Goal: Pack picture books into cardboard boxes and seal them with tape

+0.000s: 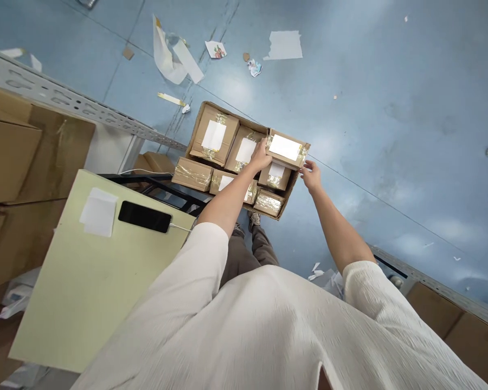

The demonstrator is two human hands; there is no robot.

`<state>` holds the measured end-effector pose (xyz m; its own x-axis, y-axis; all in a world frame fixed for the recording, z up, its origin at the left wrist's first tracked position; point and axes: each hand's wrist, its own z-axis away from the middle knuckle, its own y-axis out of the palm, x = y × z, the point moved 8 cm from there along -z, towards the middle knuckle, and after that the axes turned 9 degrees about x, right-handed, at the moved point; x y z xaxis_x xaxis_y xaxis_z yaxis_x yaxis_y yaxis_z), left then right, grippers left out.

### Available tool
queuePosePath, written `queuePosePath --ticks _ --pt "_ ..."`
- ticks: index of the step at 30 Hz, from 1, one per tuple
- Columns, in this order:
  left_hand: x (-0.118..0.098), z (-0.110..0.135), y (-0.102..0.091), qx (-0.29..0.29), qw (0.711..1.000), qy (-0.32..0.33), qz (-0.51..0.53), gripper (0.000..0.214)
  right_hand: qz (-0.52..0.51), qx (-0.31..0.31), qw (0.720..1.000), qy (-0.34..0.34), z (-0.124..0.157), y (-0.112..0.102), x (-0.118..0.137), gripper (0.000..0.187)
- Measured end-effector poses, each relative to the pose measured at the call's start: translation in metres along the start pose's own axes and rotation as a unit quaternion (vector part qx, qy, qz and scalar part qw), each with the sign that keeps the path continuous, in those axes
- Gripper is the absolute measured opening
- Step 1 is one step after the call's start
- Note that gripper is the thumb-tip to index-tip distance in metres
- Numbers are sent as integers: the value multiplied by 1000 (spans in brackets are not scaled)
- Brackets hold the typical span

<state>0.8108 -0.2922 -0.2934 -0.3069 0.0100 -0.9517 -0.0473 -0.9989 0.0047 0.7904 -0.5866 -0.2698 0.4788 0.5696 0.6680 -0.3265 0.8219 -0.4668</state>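
Observation:
A small taped cardboard box with a white label is held between my two hands, over the far right corner of a large open carton. My left hand grips its left end, fingers partly hidden by the box. At the right end, my right hand has its bent fingers against the box's edge. Inside the carton sit several taped boxes, among them a labelled box at the far left and another labelled box just below the held one.
To my left, a pale green tabletop bears a black phone on a white cable and white paper sheets. Metal shelving with cartons stands beyond it. Paper scraps litter the blue floor. More shelving is at right.

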Motion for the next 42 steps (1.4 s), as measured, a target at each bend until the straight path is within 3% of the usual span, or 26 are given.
queuePosePath --ticks 4,8,11,14,17,21,24,27,33,37,42 --pt "-17 40 -21 -4 999 -46 13 91 93 -50 993 -53 23 2 33 52" --pt "-42 120 -57 -69 994 -79 -15 84 115 9 986 -121 56 40 83 49" --pt "-50 197 -83 -124 985 -116 -14 74 113 92 974 -173 90 93 126 46" --pt "-49 277 -110 -195 970 -146 19 69 137 196 945 -224 134 161 162 43" --pt "-41 361 -138 -289 939 -183 48 60 183 292 895 -283 189 232 189 38" --pt "-26 472 -166 -396 889 -215 80 47 253 382 804 -379 262 311 214 37" --pt "-11 545 -177 -446 861 -221 101 41 327 413 743 -414 302 358 223 39" --pt "9 603 -181 -480 841 -223 117 38 406 410 703 -415 324 395 227 40" --pt "52 666 -185 -488 832 -197 173 27 502 380 663 -406 341 444 230 43" --pt "73 689 -197 -466 844 -189 188 24 528 356 665 -391 344 463 231 42" --pt "84 709 -215 -459 850 -188 179 25 532 328 674 -393 355 469 231 42"
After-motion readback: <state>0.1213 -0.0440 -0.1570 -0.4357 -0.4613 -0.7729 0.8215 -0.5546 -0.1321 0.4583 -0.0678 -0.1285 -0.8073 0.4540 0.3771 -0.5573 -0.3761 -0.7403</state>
